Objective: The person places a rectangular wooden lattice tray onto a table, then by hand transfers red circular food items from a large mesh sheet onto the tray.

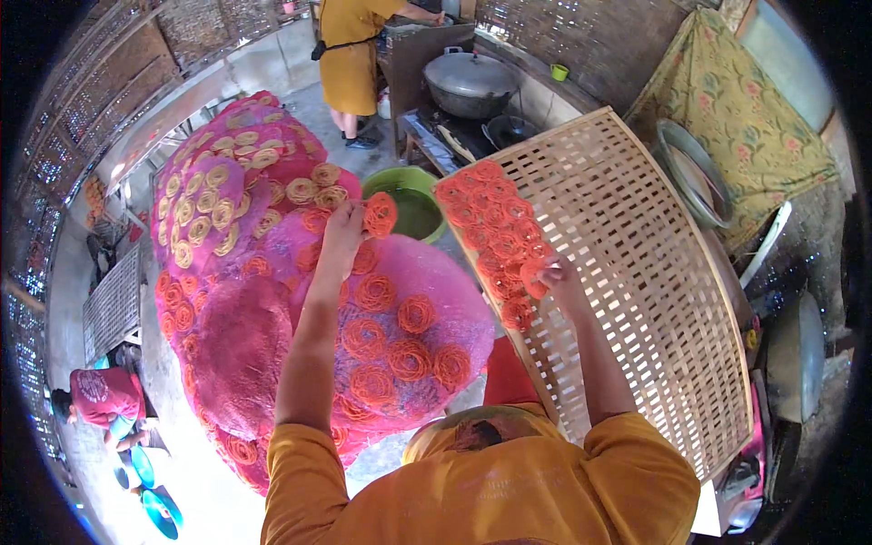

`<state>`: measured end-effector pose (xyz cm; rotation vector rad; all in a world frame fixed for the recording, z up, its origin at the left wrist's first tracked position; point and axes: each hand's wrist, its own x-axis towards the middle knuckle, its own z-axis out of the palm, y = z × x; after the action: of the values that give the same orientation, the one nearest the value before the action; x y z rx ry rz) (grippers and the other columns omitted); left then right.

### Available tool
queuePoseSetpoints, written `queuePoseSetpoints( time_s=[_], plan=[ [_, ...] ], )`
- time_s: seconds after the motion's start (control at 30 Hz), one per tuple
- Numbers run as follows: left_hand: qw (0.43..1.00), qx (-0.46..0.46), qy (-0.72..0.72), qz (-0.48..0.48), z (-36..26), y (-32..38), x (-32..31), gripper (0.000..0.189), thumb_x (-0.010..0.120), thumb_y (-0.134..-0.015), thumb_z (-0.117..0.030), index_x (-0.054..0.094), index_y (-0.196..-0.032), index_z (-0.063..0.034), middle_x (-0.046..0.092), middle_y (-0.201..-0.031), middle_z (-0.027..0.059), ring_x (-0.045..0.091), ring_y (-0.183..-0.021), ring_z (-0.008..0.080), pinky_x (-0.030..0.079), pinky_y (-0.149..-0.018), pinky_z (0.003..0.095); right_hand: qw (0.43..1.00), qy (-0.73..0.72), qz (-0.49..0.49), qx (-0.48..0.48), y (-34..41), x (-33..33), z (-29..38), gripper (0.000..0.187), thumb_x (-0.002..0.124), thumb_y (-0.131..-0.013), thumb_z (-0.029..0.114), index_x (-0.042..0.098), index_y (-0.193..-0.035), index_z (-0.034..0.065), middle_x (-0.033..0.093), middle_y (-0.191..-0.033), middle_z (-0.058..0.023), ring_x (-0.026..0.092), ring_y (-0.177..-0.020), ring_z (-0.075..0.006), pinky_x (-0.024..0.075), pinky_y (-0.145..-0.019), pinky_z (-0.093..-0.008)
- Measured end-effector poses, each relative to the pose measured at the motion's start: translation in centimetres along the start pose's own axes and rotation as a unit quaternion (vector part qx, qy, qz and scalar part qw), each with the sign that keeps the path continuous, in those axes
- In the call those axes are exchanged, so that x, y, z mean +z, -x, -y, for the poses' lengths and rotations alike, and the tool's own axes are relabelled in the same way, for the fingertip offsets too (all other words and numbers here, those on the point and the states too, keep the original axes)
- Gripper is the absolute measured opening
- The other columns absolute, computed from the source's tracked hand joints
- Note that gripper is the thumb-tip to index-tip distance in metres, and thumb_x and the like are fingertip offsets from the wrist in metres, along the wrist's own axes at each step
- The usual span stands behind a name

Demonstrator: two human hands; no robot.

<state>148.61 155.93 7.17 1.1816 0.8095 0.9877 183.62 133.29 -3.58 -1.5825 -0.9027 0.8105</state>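
Observation:
My left hand (pixel 346 235) holds an orange coil of thin strands (pixel 380 214) by its edge, above a big pink mesh cloth (pixel 443 272). Many orange coils (pixel 409 360) and yellowish coils (pixel 199 231) lie spread on that cloth. On the right, my right hand (pixel 558 276) has its fingers on another orange coil (pixel 533 278) at a woven bamboo tray (pixel 640 272). Orange coils (pixel 487 204) sit close together along the tray's left side. Whether the coil at my right hand touches the tray cannot be told.
A green basin (pixel 436 235) of liquid stands between cloth and tray. Beyond are a lidded metal pot (pixel 470 75) and a person in a mustard garment (pixel 347 61). Another person (pixel 109 398) crouches lower left near blue basins (pixel 162 512). Metal basins (pixel 695 174) stand at right.

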Motion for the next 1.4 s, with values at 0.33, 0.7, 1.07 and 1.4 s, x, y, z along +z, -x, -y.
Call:
queuePoseSetpoints(
  time_s=[0.33, 0.7, 1.07, 1.4],
  plan=[
    [0.978, -0.11, -0.007, 0.177, 5.4, 4.1, 8.2, 0.025, 0.053, -0.09, -0.012, 0.051, -0.113, -0.0012, 0.06, -0.101, 0.0088, 0.063, -0.091, 0.0167, 0.055, -0.076, 0.0303, 0.902, 0.419, -0.038, -0.093, 2.6, 0.8, -0.1, 0.044, 0.059, -0.087, 0.007, 0.045, -0.128, 0.0008, 0.059, -0.111, -0.01, 0.06, -0.097, -0.0156, 0.0504, -0.081, -0.033],
    [0.973, 0.057, -0.05, 0.218, 7.0, 7.3, 13.1, 0.037, 0.047, -0.095, -0.017, 0.046, -0.129, -0.0018, 0.058, -0.115, 0.0099, 0.059, -0.098, 0.0181, 0.048, -0.089, 0.0321, 0.997, 0.0, -0.021, -0.07, 1.5, -0.8, 6.2, 0.036, 0.065, -0.082, 0.001, 0.055, -0.116, 0.0002, 0.063, -0.1, -0.0075, 0.061, -0.09, -0.0146, 0.0497, -0.078, -0.0279],
    [0.992, 0.063, -0.061, 0.095, -0.3, 10.2, 2.9, 0.033, 0.049, -0.092, -0.007, 0.05, -0.124, 0.0028, 0.059, -0.118, 0.0117, 0.057, -0.105, 0.0173, 0.046, -0.091, 0.03, 0.939, 0.333, -0.062, -0.063, -2.1, -4.2, -2.5, 0.034, 0.057, -0.083, -0.002, 0.056, -0.118, -0.0025, 0.065, -0.104, -0.0145, 0.063, -0.091, -0.023, 0.0508, -0.08, -0.0307],
    [0.873, 0.187, -0.45, 0.022, 0.8, 12.4, -2.0, 0.016, 0.06, -0.079, 0.002, 0.061, -0.095, 0.0004, 0.064, -0.095, 0.0169, 0.061, -0.093, 0.0308, 0.048, -0.083, 0.0382, 0.897, 0.254, 0.2, -0.302, 4.8, 17.4, 8.6, 0.023, 0.074, -0.074, 0.023, 0.061, -0.084, 0.006, 0.06, -0.088, -0.0127, 0.057, -0.089, -0.0315, 0.0436, -0.081, -0.0422]
  ],
)
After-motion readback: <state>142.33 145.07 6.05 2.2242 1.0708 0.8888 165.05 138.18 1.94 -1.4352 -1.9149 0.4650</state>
